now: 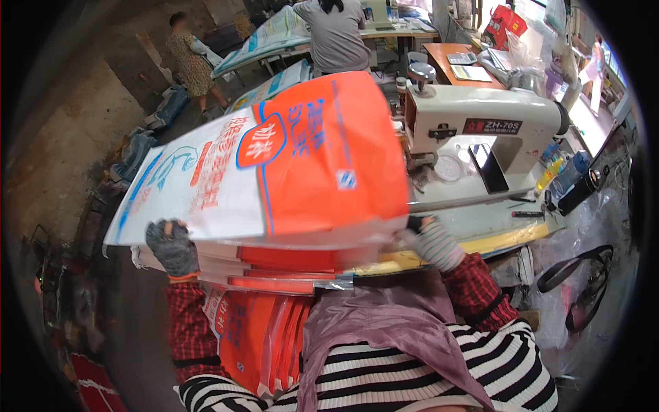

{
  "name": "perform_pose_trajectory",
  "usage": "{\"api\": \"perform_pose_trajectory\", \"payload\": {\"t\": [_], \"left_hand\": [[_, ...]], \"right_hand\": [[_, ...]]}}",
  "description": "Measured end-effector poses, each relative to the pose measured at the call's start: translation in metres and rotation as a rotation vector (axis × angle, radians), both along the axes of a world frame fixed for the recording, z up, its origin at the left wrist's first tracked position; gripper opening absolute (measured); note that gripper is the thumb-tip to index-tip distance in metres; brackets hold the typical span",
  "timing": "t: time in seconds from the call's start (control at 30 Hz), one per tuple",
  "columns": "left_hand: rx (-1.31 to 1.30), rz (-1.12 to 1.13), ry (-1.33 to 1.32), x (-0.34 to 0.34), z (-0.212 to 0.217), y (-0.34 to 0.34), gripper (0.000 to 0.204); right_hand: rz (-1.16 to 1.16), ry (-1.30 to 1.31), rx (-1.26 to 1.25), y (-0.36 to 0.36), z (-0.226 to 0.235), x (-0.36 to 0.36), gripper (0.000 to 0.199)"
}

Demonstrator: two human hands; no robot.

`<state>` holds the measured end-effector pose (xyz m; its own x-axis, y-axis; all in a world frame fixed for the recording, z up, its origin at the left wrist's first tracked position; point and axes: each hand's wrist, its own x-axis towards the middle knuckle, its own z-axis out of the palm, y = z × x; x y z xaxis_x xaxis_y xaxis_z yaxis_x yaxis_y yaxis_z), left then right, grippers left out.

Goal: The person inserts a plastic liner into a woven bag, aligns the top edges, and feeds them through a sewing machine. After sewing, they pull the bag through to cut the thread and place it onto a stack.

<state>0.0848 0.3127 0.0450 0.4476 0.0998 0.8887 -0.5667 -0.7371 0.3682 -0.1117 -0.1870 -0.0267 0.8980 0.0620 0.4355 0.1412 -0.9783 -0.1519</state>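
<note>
A large flat orange-and-white sack point(316, 165) spans the middle of the view, tilted over the table's left side. My left hand point(171, 248), in a dark grey glove with bare fingertips, is closed on its near left edge. At the near right corner, my right hand point(436, 244), in a grey-and-white striped glove, pinches the sack; that corner is slightly blurred. Under the sack shows a stack of similar sacks point(281, 264). More orange sacks point(264, 336) hang or stand folded by my lap. Right of the held sack is a white sewing machine point(491, 113).
A phone point(487, 168) leans on the machine bed. A black marker point(527, 214), bottles point(573, 175) and a dark flask point(580, 192) lie or stand to the right. One person point(336, 34) sits at a far table; another point(189, 58) stands far left. A black strap point(583, 275) hangs over clear plastic.
</note>
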Motion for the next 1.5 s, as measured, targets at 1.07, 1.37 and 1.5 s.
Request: {"api": "perform_pose_trajectory", "payload": {"t": [1.07,1.37,1.5], "left_hand": [[-0.244,-0.384,1.202,-0.129,-0.185,-0.123,0.036],[-0.491,-0.448,1.276,-0.076,-0.086,-0.058,0.034],[-0.241,-0.310,1.193,-0.050,-0.073,-0.042,0.040]], "right_hand": [[0.634,0.719,0.688,0.150,0.022,-0.001,0.032],[-0.144,0.219,1.406,0.024,-0.085,0.030,0.047],[0.168,0.569,1.184,0.028,-0.036,0.038,0.041]]}}
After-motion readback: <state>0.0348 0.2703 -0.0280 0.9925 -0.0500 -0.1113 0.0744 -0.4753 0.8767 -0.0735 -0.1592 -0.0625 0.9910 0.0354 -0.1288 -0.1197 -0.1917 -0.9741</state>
